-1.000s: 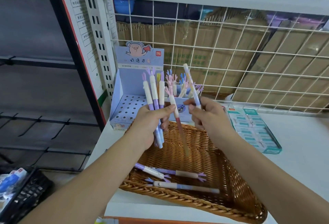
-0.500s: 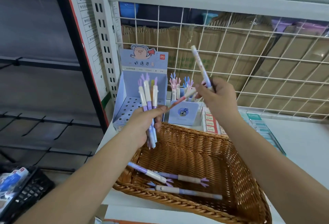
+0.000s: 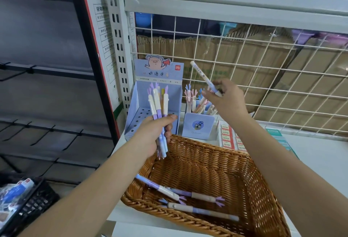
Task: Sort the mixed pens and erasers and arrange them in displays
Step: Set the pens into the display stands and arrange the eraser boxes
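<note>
Pastel purple-and-cream pens with hand-shaped tops. At centre frame, the left hand grips a bundle of pens upright, above the left rim of the wicker basket. Further right, the right hand pinches a single pen, tilted up-left, over a blue pen cup. Three loose pens lie in the basket, lower centre.

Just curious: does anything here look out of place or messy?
Only the three pens lying loose at odd angles in the basket, not upright like those in the blue cup behind. Nothing looks damaged.
</note>
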